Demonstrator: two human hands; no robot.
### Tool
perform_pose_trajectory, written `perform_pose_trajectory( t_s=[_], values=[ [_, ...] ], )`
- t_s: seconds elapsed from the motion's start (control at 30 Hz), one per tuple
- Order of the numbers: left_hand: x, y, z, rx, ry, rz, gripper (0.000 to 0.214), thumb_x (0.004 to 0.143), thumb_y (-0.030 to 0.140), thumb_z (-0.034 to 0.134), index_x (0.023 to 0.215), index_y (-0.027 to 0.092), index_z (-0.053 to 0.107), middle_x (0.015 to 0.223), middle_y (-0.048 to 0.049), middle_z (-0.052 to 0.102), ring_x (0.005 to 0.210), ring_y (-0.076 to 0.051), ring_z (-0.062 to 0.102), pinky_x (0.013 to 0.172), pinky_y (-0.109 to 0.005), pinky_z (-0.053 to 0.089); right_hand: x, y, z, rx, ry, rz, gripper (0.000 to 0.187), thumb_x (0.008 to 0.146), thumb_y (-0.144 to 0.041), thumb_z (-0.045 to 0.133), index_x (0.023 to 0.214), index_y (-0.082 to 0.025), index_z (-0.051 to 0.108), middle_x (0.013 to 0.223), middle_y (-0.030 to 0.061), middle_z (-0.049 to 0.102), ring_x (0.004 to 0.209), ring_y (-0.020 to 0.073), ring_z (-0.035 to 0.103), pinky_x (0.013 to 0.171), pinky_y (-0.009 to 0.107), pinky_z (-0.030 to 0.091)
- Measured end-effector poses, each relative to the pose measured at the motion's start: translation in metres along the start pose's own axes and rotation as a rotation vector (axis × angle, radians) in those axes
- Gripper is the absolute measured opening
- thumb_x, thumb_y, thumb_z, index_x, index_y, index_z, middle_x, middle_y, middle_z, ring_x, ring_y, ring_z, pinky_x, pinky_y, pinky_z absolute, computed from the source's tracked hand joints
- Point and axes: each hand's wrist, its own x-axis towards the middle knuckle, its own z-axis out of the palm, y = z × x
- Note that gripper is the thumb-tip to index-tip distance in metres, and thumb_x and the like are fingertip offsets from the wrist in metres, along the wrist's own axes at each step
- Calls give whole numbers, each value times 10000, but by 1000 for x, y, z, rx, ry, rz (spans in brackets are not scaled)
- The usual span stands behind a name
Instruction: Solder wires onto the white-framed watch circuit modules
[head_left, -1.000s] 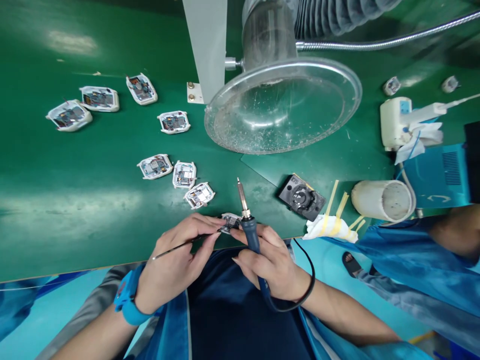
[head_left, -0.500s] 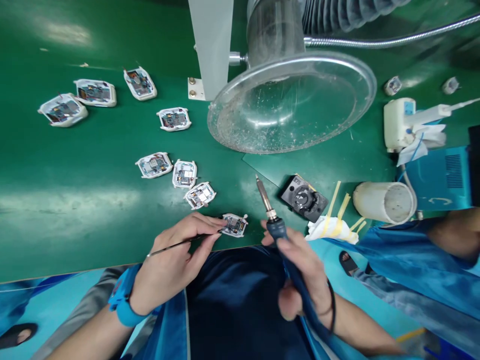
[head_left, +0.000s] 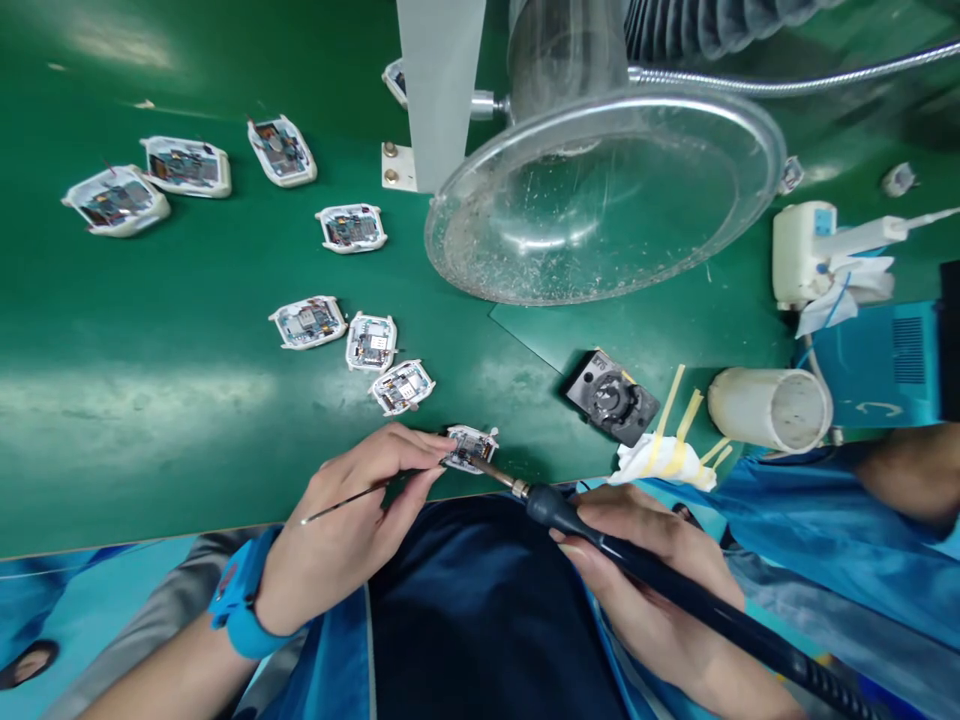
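Note:
My left hand (head_left: pixel 367 490) is closed around thin dark tweezers (head_left: pixel 349 497), its fingertips at the left side of an opened white watch case (head_left: pixel 471 447). Green circuitry shows inside that case, which lies near the table's front edge. With my right hand (head_left: pixel 660 570) I grip a soldering iron (head_left: pixel 559 510) by its dark handle. The iron's metal tip reaches the circuit board from the right; whether it touches a joint is too small to tell. Fingers partly hide the case's left edge and the tweezers' points.
Several more opened watch cases (head_left: pixel 308 322) lie to the left. A clear extraction hood (head_left: pixel 600 290) hangs over the green table (head_left: pixel 187 430). On the right are a black block (head_left: pixel 611 398), a white cloth with yellow strips (head_left: pixel 660 462), a white cup (head_left: pixel 765 408) and another person's arm (head_left: pixel 907 475).
My right hand has moved right and swung the soldering iron's tip down and left onto the watch's circuit board. My left hand has stayed at the case.

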Motion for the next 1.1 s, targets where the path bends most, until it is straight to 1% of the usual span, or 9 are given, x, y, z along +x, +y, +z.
perform_pose_trajectory(
  t_s=[0.1,0.27,0.37,0.53,0.63,0.83,0.97,1.03,1.1],
  values=[
    [0,0,0,11,-6,6,187,967,69,639,1053,233,615,1085,-12,780,1045,-142,762,928,-257,634,2,0,0,-61,-45,-6,128,994,-316,663,932,-247,751,812,25,807,688,184,800,638,255,682],
    [1,-1,0,19,7,6,174,971,90,627,1041,250,624,1062,-27,788,1008,-179,776,887,-311,665,6,0,2,-138,-129,1,246,1024,-385,608,856,-258,737,789,8,807,664,186,800,611,240,671],
    [0,-1,1,2,8,-2,175,972,87,623,1038,249,628,1059,-17,785,1013,-169,775,901,-296,660,8,0,4,-166,-134,5,324,1049,-437,553,848,-260,735,779,4,804,652,178,793,607,230,660],
    [-1,-1,0,-1,-5,-10,194,962,63,633,1040,241,626,1077,-12,780,1027,-157,768,914,-275,649,9,2,5,-147,-106,-30,256,1026,-395,588,864,-266,739,780,4,805,623,191,779,677,274,691],
    [-1,-1,1,-2,-2,-11,193,963,65,631,1036,244,625,1076,-10,779,1029,-152,765,914,-273,647,11,2,6,-134,-101,-32,212,1013,-367,609,871,-276,738,778,2,805,618,202,780,671,285,695],
    [-1,0,1,28,2,2,182,974,90,628,1037,260,618,1071,-18,780,1024,-158,767,913,-281,644,10,0,0,-151,-100,-27,308,1047,-407,564,875,-252,768,781,16,811,658,186,798,634,229,671],
    [-1,0,1,26,6,7,179,977,89,628,1054,251,621,1074,-20,776,1035,-143,759,924,-253,628,2,2,-4,-173,-17,0,347,1051,-430,553,879,-237,785,794,41,810,693,190,799,615,260,670],
    [-2,0,2,24,12,7,163,983,88,621,1049,236,621,1078,-18,771,1046,-130,753,934,-230,615,-2,4,-2,-108,43,22,300,1043,-419,581,910,-237,779,799,36,805,712,187,794,626,273,669],
    [-3,-1,2,22,11,4,146,988,86,614,1039,222,620,1089,-18,765,1061,-123,748,943,-216,604,-6,7,2,-9,97,6,200,1034,-375,619,1017,-234,759,831,24,809,769,180,798,678,281,673]
  ],
)
